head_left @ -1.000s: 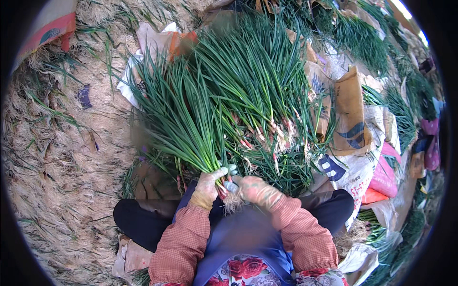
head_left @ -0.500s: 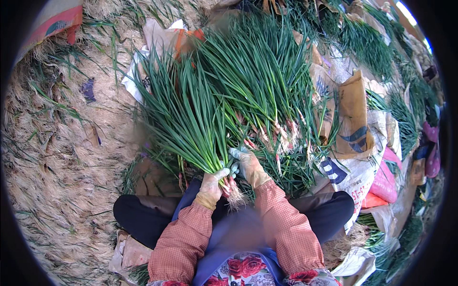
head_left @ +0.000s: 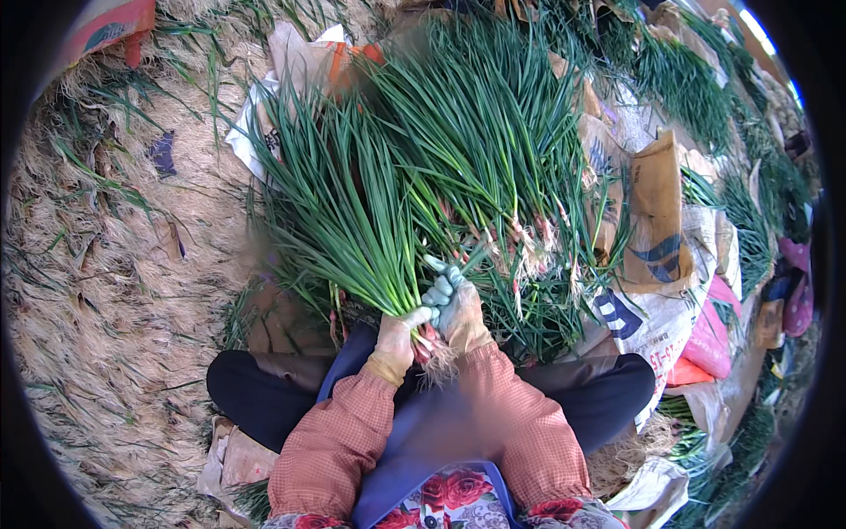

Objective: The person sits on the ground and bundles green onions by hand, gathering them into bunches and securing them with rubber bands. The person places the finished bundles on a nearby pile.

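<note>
A bunch of green onions (head_left: 366, 238) with long green leaves is gripped near its base by my gloved left hand (head_left: 397, 339). The pinkish-white bulbs and stringy roots (head_left: 436, 353) stick out below that grip. Right beside the stems is my gloved right hand (head_left: 458, 309), its fingers curled in close to the left hand. A thin green strip, blurred, shows at its fingertips; whether they pinch it is hard to make out. Beyond both hands lies a large pile of green onions (head_left: 493, 132), roots toward me.
Dry, pale root litter (head_left: 132, 326) covers the ground on the left. A brown packaging piece (head_left: 652, 212) and a white printed sack (head_left: 648, 322) lie on the right, with pink bags (head_left: 709, 339) beyond. Loose green leaves (head_left: 538, 322) lie before my right knee (head_left: 608, 397).
My right hand has drawn in closer to the left one, and its fingers have curled more. The left hand keeps its hold on the bunch, nearly in place.
</note>
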Demonstrator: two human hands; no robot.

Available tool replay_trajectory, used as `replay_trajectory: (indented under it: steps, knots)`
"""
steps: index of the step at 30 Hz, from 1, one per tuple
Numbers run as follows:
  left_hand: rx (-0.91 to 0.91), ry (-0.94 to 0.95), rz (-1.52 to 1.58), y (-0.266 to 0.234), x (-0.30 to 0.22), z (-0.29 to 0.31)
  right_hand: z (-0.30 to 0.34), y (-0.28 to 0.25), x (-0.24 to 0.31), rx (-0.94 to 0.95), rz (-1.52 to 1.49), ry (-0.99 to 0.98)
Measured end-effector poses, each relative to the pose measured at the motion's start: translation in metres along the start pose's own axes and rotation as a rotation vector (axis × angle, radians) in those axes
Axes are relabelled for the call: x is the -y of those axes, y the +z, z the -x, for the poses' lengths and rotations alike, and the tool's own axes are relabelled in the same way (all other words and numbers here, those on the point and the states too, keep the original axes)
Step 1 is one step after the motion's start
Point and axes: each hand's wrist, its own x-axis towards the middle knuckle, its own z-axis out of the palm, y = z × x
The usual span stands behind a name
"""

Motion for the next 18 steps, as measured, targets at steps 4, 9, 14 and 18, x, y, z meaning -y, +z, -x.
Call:
replay_trajectory:
  steps: [4,9,14,18]
  knots:
    - [0.045,0.024,0.059,0.016,-0.013,0.013,-0.013,0.032,0.016,-0.018,0.116,-0.006]
    - [-0.021,-0.049,0.010,0.002,-0.021,0.037,-0.020,0.044,0.073,-0.179,0.141,-0.414]
    - [0.089,-0.144,0.151,-0.022,-0.021,0.020,-0.012,-0.018,0.091,0.061,1.712,-0.079]
    - [0.152,-0.198,0.009,-0.031,-0.029,0.019,0.024,0.014,0.102,0.507,2.107,0.368]
